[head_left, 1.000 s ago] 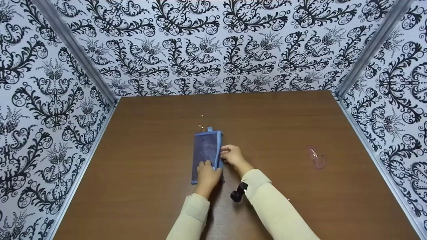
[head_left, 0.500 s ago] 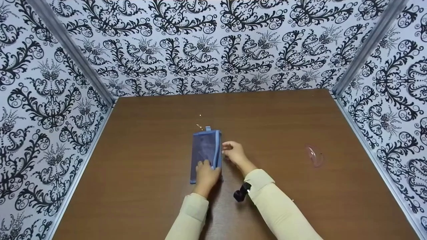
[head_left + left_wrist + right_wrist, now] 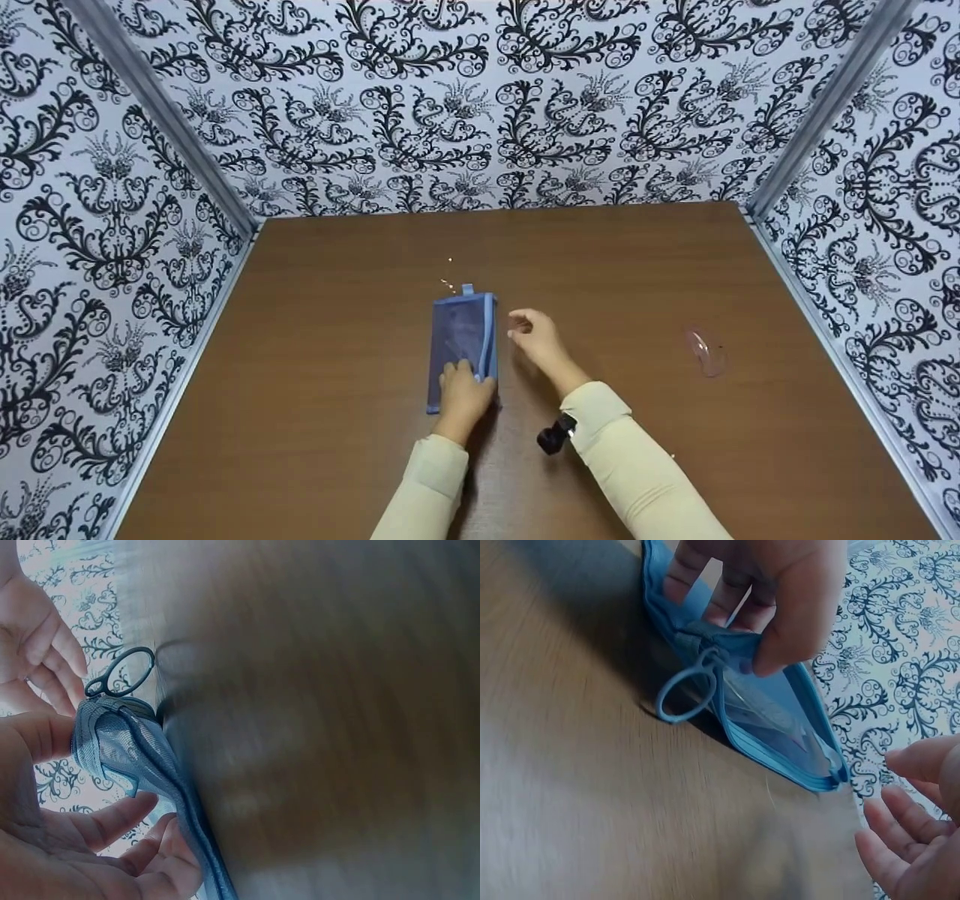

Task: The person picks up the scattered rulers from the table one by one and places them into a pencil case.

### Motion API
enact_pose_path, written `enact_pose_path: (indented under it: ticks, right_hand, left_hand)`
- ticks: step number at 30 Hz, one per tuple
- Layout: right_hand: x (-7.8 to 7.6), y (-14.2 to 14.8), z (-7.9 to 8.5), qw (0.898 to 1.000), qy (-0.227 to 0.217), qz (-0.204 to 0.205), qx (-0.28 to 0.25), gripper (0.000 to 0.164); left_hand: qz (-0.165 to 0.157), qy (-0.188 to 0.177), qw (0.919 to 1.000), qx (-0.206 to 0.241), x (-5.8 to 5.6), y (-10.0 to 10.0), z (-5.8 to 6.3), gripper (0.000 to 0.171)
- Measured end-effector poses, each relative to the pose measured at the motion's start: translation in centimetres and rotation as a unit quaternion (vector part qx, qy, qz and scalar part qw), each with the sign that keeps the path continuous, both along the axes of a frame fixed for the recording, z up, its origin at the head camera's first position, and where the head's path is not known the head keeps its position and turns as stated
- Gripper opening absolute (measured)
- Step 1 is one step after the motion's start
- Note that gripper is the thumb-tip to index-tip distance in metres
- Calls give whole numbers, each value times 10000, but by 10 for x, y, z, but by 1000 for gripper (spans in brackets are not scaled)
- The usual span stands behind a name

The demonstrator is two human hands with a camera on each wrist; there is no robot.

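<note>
Head view: the blue oblong mesh zip pouch (image 3: 459, 330) lies lengthwise near-to-far on the brown wooden counter (image 3: 337, 330); your left hand (image 3: 465, 394) holds its near end, your right hand (image 3: 538, 339) stands apart, rightward. Left wrist view: left thumb and fingers pinch it. Right wrist view: right fingers loose, empty.

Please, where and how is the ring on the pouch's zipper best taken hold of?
Probably best pinch the ring at its outer curve, coming from the person's right. It sticks out from the pouch on that side, and its open loop leaves room for a fingertip. The left hand holds the pouch; the right hand holds nothing.
</note>
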State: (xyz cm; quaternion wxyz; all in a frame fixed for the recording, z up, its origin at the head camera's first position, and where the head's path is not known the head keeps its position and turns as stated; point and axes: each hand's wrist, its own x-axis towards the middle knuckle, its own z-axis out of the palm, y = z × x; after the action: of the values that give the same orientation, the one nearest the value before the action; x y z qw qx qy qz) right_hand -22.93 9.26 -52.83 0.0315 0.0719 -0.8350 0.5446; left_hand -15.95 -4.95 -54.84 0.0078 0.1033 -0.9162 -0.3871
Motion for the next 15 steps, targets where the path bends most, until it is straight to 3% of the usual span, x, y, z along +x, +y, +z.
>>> enact_pose_path:
  ticks: [15]
  right_hand:
    - [8,22,6,9888,865,132,1210,36]
  left_hand:
    - [17,-265,9996,91,-1,1,1,52]
